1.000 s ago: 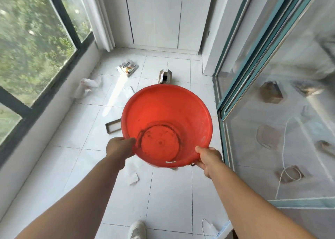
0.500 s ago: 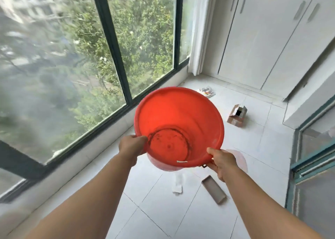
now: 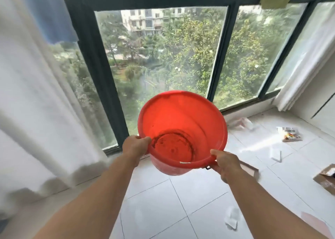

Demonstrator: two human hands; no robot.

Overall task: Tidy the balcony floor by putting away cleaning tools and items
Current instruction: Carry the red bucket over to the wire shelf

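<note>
Red bucket, mouth tilted toward camera, left hand, right hand grasping rim.

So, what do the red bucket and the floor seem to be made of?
The bucket, held at its rim by the left hand and right hand, looks like thin, smooth plastic: daylight glows through its wall. The floor seems to be glossy white ceramic tile, given the thin grout lines and soft reflections, though polished stone is possible.
</note>
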